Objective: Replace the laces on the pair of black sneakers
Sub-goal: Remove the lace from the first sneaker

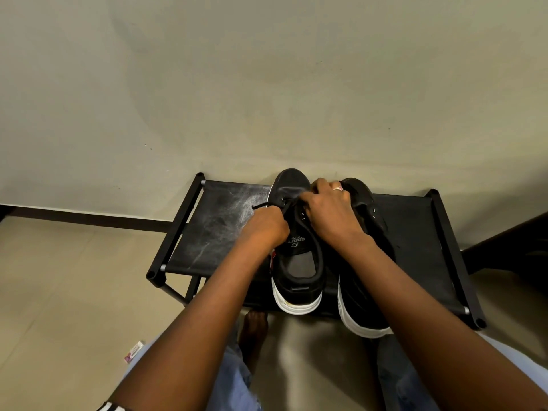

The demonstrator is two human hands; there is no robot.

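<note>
Two black sneakers with white soles stand side by side on a low black shoe rack [219, 221], toes toward the wall. The left sneaker [296, 262] has a black lace [264, 205] through its front eyelets, one end sticking out to the left. My left hand [268, 225] grips that lace beside the tongue. My right hand [329, 212] lies over the front of the left sneaker, fingers curled at the lace near the toe. The right sneaker [364, 277] shows bare eyelets and is partly hidden under my right forearm.
The rack stands against a plain beige wall with a dark skirting strip [89, 218]. A bare foot [253, 327] and blue jeans are below the rack. A small printed packet [135, 351] lies on the tiled floor at the lower left.
</note>
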